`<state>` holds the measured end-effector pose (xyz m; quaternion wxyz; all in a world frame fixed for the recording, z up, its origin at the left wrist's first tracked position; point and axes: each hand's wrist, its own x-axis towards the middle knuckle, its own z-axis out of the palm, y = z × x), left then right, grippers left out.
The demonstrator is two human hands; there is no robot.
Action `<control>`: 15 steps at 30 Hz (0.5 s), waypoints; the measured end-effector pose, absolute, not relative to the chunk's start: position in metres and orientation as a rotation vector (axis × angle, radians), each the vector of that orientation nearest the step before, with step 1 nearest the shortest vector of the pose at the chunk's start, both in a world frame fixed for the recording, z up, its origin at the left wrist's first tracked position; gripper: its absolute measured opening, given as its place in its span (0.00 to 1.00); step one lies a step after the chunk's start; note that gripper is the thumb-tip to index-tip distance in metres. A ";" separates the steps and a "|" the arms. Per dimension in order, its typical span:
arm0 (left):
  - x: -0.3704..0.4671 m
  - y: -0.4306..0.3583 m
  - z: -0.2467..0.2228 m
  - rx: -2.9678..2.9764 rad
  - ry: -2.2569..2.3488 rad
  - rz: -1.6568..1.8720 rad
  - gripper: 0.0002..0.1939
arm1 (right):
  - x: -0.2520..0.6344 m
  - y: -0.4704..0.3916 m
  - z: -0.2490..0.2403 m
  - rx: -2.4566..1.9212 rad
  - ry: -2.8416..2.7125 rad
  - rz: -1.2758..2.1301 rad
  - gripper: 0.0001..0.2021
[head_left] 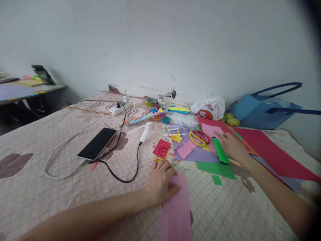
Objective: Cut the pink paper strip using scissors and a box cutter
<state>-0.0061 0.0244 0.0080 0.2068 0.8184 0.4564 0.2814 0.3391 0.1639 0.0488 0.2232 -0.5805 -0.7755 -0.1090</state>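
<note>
My left hand (162, 182) rests on the near part of the cloth-covered surface, its thumb over the edge of a long pink paper strip (177, 211). Its fingertips are by small yellow scraps (158, 159), below a red paper square (162, 148). On the right, my right hand (230, 144) is at the pink paper (210, 130), its index finger stretched out. Just left of it lies a green stapler-like bar (220, 150). Yellow-handled scissors (197, 139) and red-handled ones (203, 136) lie on purple paper (200, 155).
A phone (97, 144) with cables, a white glue gun (145, 132) and a power strip (120, 107) are on the left. A blue bag (263, 110), yellow-green fruit (233, 122) and a plastic bag (210, 107) stand near the wall. Red paper (273, 150) spreads right.
</note>
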 end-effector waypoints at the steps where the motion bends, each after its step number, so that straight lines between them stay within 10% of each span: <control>1: -0.006 0.024 0.007 2.295 1.263 0.784 0.17 | 0.324 0.162 0.051 -1.592 -2.081 -0.236 0.18; 15: -0.019 -0.008 0.011 2.749 0.330 0.635 0.15 | 0.022 0.185 0.030 -1.492 -1.758 0.808 0.19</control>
